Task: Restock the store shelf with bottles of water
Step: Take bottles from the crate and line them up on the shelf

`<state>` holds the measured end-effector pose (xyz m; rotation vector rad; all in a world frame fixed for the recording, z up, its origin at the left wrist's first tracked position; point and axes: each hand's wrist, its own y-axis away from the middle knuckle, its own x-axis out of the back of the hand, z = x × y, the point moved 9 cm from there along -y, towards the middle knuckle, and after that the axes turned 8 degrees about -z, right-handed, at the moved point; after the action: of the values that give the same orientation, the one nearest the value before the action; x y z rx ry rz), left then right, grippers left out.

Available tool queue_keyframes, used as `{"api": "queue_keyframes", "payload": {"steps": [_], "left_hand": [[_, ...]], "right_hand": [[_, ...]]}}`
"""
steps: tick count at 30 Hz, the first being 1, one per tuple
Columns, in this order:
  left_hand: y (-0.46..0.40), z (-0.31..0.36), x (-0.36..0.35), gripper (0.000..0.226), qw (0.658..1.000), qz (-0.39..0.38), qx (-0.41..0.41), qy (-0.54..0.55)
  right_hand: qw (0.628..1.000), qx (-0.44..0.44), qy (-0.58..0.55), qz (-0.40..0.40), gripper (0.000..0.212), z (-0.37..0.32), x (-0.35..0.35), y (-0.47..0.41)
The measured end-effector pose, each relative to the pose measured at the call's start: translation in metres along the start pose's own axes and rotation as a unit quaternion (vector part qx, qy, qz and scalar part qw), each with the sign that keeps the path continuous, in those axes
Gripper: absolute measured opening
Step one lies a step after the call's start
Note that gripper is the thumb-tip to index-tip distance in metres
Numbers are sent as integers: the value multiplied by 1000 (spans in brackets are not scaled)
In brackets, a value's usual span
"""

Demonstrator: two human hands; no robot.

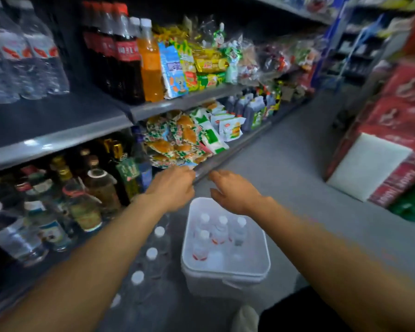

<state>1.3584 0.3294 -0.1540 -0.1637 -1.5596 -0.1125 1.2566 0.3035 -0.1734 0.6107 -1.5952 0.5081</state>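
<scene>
A white plastic bin (256, 264) stands on the floor and holds several water bottles (219, 232) with white caps and red labels. Three more water bottles (151, 256) stand in a row on the bottom shelf left of the bin. Larger water bottles (22, 58) fill the upper shelf at far left. My left hand (171, 188) hovers above the bin's far left corner, fingers relaxed, holding nothing. My right hand (233, 191) hangs over the bin's far rim, fingers spread and empty. Both are blurred by motion.
The grey shelf (58, 137) carries cola and orange soda (150, 61) and snack bags (201, 61). Glass bottles (86, 195) crowd the lower shelf. Red cartons (398, 130) are stacked right of the grey aisle floor (292, 164).
</scene>
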Motion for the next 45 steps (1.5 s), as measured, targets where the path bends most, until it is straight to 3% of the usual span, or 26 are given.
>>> {"api": "queue_keyframes", "payload": {"steps": [8, 13, 19, 28, 33, 39, 45], "left_hand": [[-26, 67, -119, 26, 992, -103, -52, 44], [-29, 35, -156, 28, 988, -144, -22, 50], [-25, -19, -177, 20, 986, -159, 20, 51], [-16, -39, -212, 16, 985, -164, 21, 56], [-8, -47, -199, 22, 985, -159, 37, 62], [1, -38, -129, 24, 993, -104, 36, 37], [14, -22, -33, 24, 1000, -22, 14, 13]], "right_hand": [[986, -115, -69, -99, 32, 74, -116, 40], [978, -105, -94, -153, 35, 62, -175, 18], [970, -99, -76, -210, 54, 46, -224, -14], [964, -90, -76, -239, 46, 31, -250, -32], [962, -104, -96, -232, 44, 33, -226, -27], [980, -118, -103, -127, 38, 30, -127, -20], [994, -66, -84, 19, 26, -2, 11, -7]]}}
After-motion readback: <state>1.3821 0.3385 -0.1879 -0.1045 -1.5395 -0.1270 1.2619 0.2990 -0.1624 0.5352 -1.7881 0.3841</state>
